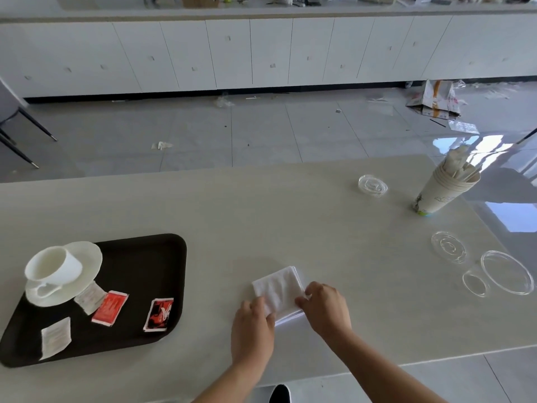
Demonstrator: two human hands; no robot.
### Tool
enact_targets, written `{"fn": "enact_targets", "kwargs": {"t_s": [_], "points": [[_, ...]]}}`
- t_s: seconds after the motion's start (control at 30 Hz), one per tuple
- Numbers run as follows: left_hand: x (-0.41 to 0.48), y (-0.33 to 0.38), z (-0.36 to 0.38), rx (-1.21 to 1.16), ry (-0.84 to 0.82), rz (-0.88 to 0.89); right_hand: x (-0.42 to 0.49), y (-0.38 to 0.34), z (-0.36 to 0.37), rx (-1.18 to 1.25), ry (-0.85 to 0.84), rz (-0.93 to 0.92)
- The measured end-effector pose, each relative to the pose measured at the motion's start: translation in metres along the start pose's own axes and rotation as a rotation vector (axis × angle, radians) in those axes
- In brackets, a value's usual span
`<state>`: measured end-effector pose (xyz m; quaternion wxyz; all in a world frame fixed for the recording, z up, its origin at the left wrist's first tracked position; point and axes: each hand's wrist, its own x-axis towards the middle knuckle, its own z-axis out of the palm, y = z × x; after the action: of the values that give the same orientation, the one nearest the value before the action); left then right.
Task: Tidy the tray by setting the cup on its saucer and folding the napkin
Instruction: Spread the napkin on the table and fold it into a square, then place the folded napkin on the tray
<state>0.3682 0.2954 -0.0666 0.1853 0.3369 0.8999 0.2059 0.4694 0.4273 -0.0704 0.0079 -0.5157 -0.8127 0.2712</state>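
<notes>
both left hand (252, 325) and right hand (327, 305) pinch the napkin (277, 286). line up the layers beyond the grip, then crease.

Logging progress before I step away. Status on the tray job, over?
Left hand and right hand both pinch the napkin, folded small, on the table beside the tray. Cup sits on saucer. Nothing between napkin and tray.
</notes>
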Motion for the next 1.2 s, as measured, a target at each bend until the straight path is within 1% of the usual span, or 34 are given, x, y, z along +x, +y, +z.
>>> {"fn": "enact_targets", "kwargs": {"t_s": [0.07,0.13,0.2,0.27,0.37,0.5,0.6,0.73,0.93,1.0,1.13,1.2], "points": [[0.006,0.008,0.0,-0.025,-0.029,-0.084,0.001,-0.005,-0.002,0.012,-0.032,0.054],[0.013,0.015,-0.004,-0.121,-0.038,-0.23,0.002,-0.008,-0.004,0.009,-0.069,0.092],[0.02,0.02,-0.007,-0.227,-0.034,-0.337,0.002,-0.01,-0.005,-0.01,-0.113,0.103],[0.023,0.019,-0.007,-0.298,-0.047,-0.395,0.001,-0.012,-0.005,-0.013,-0.136,0.112],[0.023,0.011,-0.007,-0.445,-0.042,-0.451,-0.003,-0.014,-0.002,0.009,-0.11,0.098],[0.019,0.003,-0.013,-0.572,-0.026,-0.446,-0.012,-0.018,0.004,0.029,-0.08,0.061],[0.017,-0.001,-0.022,-0.685,-0.017,-0.398,-0.017,-0.022,0.009,0.114,-0.103,0.06],[0.018,-0.014,-0.044,-0.806,0.009,-0.349,-0.019,-0.03,0.015,0.392,-0.163,0.092],[0.019,-0.047,-0.083,-0.899,0.102,-0.381,-0.016,-0.076,0.024,0.734,-0.239,0.059],[0.021,-0.06,-0.097,-0.921,0.14,-0.383,-0.013,-0.097,0.027,0.733,-0.26,0.048],[0.031,-0.091,-0.127,-0.965,0.195,-0.359,-0.006,-0.136,0.034,0.751,-0.419,0.024],[0.038,-0.108,-0.141,-0.964,0.187,-0.352,-0.004,-0.154,0.04,0.709,-0.424,-0.02]]}}
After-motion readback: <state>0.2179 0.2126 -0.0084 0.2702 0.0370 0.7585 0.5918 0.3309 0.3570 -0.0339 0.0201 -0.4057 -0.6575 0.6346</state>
